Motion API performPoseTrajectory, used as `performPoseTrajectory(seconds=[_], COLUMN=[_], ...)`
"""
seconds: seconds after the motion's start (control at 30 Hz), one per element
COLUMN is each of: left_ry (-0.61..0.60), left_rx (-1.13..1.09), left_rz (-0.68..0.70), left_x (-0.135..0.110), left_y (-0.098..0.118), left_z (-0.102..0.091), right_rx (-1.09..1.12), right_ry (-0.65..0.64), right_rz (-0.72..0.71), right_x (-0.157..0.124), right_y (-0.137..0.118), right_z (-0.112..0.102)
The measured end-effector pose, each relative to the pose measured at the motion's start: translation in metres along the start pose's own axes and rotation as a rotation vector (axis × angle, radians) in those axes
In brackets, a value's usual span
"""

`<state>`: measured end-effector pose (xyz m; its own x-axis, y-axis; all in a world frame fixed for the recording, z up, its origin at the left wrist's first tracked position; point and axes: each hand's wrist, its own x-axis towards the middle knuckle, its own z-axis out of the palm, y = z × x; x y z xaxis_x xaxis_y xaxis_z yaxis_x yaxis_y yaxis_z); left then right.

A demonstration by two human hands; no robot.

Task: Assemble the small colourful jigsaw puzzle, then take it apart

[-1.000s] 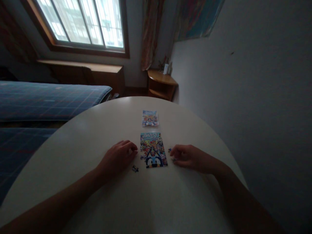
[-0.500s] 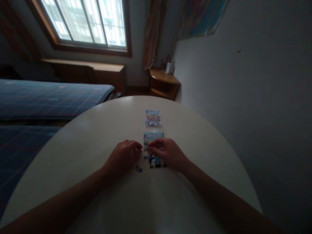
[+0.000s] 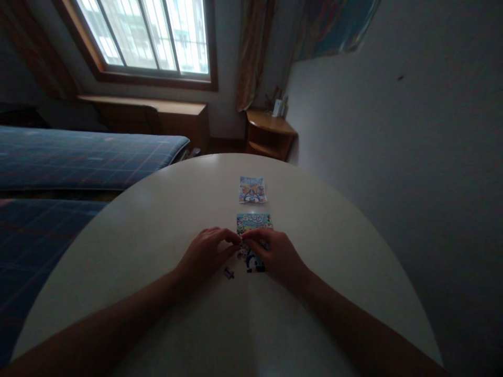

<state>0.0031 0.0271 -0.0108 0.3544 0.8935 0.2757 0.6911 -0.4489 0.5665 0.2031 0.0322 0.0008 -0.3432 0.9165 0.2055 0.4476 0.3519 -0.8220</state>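
A colourful cartoon jigsaw puzzle (image 3: 253, 220) lies on the white round table (image 3: 165, 209), its lower left side uneven. My left hand (image 3: 210, 252) reaches to the puzzle's left edge, thumb and forefinger pinched together. Over the puzzle's middle rests my right hand (image 3: 281, 256), its fingertips pinched and meeting those of the left. Between them is what looks like a small puzzle piece, mostly hidden by the fingers. A loose jigsaw piece (image 3: 228, 273) lies below my left hand. Beyond the puzzle is a small printed picture sheet (image 3: 252, 189) with a similar design.
A plaid mattress (image 3: 94, 157) stands left of the table. Past the table are a wooden corner shelf (image 3: 271, 123) and a long wooden desk (image 3: 173, 106) under the window (image 3: 153, 36). The pale wall (image 3: 373, 136) runs along the right.
My left hand has moved right to the puzzle's edge, and its fingertips now meet those of my right hand. The camera view has shifted slightly.
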Motion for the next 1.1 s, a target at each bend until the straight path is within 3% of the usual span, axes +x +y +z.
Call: performPoseTrajectory(seconds=[0.3,0.63,0.73,0.9,1.1], left_ry=[-0.013,0.041,0.074,0.097,0.124], left_rx=[0.012,-0.034,-0.093,-0.229,-0.267], left_rz=[0.001,-0.028,-0.076,-0.033,-0.186], left_x=[0.002,0.000,-0.002,-0.002,0.000], left_y=[-0.004,0.004,0.004,0.005,0.013], left_z=[0.003,-0.001,0.002,0.005,0.000], right_rx=[-0.205,-0.022,-0.030,-0.045,-0.027], right_ry=[0.016,0.068,0.072,0.100,0.107], right_rz=[-0.058,-0.027,-0.078,-0.154,-0.074], right_x=[-0.004,-0.005,-0.004,-0.004,-0.005], right_y=[0.003,-0.003,-0.001,0.000,-0.004], right_z=[-0.003,-0.003,-0.003,0.000,0.004])
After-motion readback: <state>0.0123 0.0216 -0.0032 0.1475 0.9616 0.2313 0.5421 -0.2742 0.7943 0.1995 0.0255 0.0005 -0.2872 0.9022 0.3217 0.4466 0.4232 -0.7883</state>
